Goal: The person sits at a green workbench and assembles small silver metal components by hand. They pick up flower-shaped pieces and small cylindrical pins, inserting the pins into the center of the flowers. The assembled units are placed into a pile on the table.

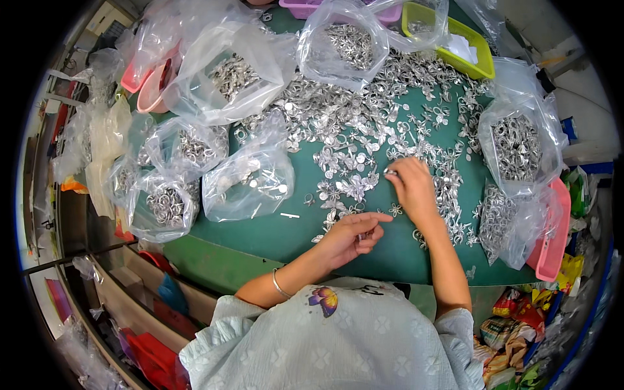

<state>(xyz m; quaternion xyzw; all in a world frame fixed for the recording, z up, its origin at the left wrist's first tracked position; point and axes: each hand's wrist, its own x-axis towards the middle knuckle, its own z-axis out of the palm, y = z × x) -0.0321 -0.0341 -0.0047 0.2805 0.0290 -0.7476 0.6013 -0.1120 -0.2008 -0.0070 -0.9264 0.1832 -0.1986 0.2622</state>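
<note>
Several clear plastic bags [247, 175] full of silver metal pieces ring you, with a yellow-green tray [478, 49] and a pink tray [556, 234] at the far and right edges. On the green surface [260, 234] lies a loose heap of silver flower-shaped pieces [351, 130]. Your right hand [411, 185] pinches one small silver piece [390, 171] at the heap's near edge, while your left hand [351, 234] curls loosely, fingertips together, just beside a flower [394, 210].
</note>
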